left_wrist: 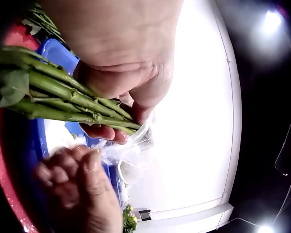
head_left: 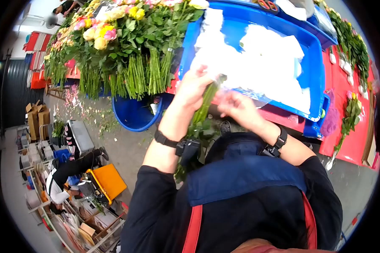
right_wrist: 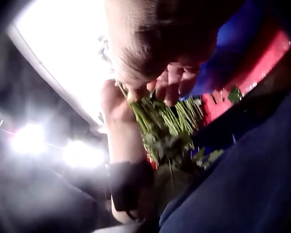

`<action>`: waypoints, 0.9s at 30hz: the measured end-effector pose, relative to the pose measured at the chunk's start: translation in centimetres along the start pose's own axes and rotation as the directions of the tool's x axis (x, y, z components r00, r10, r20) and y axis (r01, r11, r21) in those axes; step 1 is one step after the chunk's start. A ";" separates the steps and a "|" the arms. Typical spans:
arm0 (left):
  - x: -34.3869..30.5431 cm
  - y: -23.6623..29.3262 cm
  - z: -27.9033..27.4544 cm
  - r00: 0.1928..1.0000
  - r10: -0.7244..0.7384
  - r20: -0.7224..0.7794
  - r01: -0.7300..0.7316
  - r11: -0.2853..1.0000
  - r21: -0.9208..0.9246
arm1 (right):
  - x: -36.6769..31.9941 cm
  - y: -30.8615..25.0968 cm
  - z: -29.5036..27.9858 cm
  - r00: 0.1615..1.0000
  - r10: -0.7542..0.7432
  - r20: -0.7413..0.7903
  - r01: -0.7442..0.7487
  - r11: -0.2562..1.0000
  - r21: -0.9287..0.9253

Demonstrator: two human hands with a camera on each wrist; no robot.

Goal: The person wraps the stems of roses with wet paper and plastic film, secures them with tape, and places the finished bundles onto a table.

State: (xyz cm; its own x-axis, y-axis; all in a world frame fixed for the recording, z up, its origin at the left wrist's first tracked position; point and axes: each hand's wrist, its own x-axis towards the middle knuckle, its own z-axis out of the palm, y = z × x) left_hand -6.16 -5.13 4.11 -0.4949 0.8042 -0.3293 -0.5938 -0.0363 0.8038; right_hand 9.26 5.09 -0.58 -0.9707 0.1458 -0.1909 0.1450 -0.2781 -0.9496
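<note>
A bundle of green stems (head_left: 204, 105) (left_wrist: 63, 94) is gripped by my left hand (head_left: 192, 90) (left_wrist: 121, 48), its fingers and thumb curled round it close to the cut ends. Clear film (left_wrist: 143, 136) lies at those ends in the left wrist view. Leaves (right_wrist: 172, 145) hang lower on the bundle, near my body. Just to the right of the stems is my right hand (head_left: 238, 107) (left_wrist: 82, 189), apart from them, with its fingers curled. Nothing can be made out in it; in the head view it is blurred.
A blue tray (head_left: 318, 71) with white material (head_left: 257, 63) lies on a red-covered table (head_left: 342, 139). Bundled roses (head_left: 135, 71) fill the table's left part, above a blue bucket (head_left: 135, 120). Scissors (head_left: 268, 5) lie behind the tray. A person (head_left: 67, 177) is at the far left.
</note>
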 end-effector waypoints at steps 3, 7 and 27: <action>1.6 -0.9 0.3 0.984 -0.067 -0.168 0.064 0.998 -0.026 | 1.3 1.1 2.5 0.965 0.031 0.262 0.002 0.992 -0.125; -0.1 -0.5 0.2 0.967 0.165 -0.194 -0.011 0.789 0.615 | 1.4 0.3 3.6 0.998 -0.010 -0.056 -0.006 0.962 -0.274; -1.5 -7.7 14.5 0.962 -0.151 0.225 0.047 0.910 0.411 | -11.3 -1.2 -10.1 0.793 -0.556 -0.250 0.089 0.511 -0.855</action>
State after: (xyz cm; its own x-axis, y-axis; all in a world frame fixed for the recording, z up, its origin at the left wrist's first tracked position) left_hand 8.31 2.54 5.56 -0.2435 0.9132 -0.3269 -0.3030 0.2486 0.9200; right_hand 21.96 13.39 0.25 -0.8022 0.5077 0.3142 0.1519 0.6824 -0.7150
